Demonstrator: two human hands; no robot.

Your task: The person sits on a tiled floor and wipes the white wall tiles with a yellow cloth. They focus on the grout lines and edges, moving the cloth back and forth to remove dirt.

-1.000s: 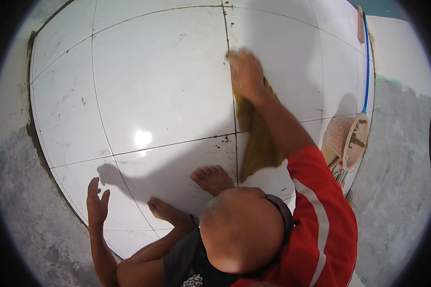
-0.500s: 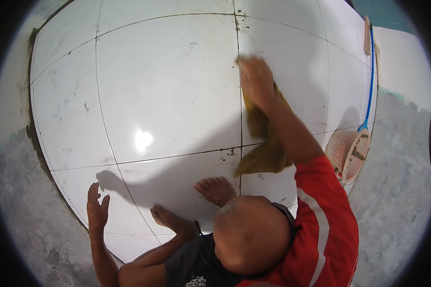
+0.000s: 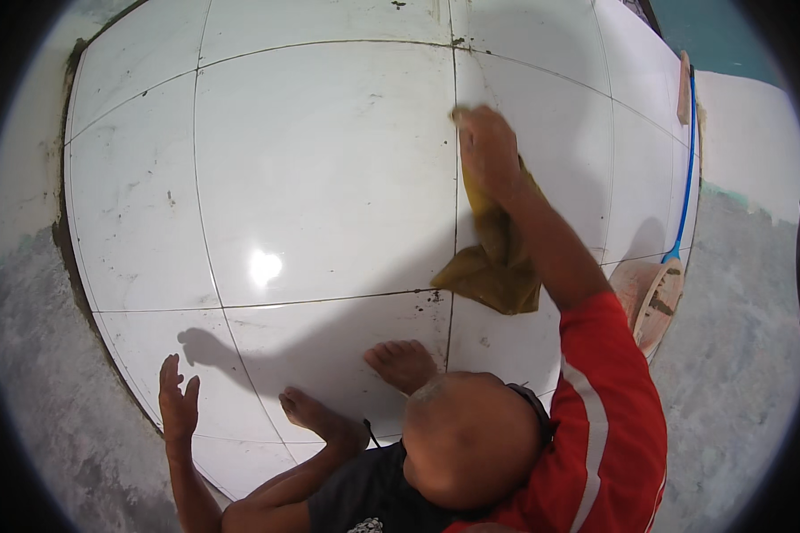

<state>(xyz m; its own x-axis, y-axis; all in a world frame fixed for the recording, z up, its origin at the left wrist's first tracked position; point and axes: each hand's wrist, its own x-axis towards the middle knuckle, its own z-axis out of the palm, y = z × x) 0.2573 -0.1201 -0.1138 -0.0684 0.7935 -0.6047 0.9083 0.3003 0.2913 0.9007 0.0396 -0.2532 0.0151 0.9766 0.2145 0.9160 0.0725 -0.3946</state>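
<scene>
My right hand (image 3: 490, 149) is closed around one end of an olive-yellow cloth (image 3: 493, 277) on the white tiled floor (image 3: 320, 186). A small tip of the cloth pokes out by the fingers, and its bunched loose part trails back under my forearm. A corner of it lies close to a crossing of dark tile joints, beside some dirt specks. My left hand (image 3: 179, 404) is held up at the lower left with fingers apart and nothing in it. Its fingertips are near its shadow on the tiles.
My bare feet (image 3: 402, 364) rest on the tiles at the lower middle. At the right edge stands a dirty pinkish scoop-like container (image 3: 656, 304) with a long blue handle (image 3: 687, 169). A pinkish flat piece (image 3: 684, 87) leans beside the handle. Rough grey surfaces (image 3: 738, 355) border the tiles.
My right hand has slid a little farther away along the tiles, pulling the cloth's trailing part with it. The view has shifted slightly. My left hand stays raised and spread.
</scene>
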